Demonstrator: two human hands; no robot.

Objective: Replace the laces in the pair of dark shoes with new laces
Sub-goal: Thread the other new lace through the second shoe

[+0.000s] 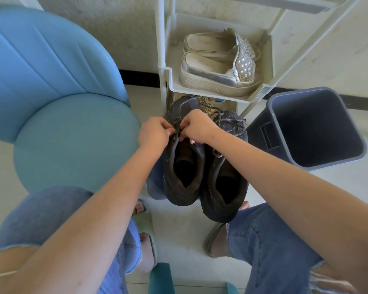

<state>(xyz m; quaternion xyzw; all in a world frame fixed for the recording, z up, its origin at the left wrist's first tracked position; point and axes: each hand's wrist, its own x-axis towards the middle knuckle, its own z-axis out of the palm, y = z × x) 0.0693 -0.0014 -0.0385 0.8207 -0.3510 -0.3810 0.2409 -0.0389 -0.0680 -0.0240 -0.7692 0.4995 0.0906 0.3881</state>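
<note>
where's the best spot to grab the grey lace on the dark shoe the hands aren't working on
Pinch the loose strand of the grey lace lying by the opening of the right-hand shoe, coming straight down from above: the shoe stands sole-down, opening up. That strand looks free of the eyelets, while the crossed rows further forward look snug.

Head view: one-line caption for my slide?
The left hand and right hand pinch the lace on one dark shoe, partner alongside.
</note>
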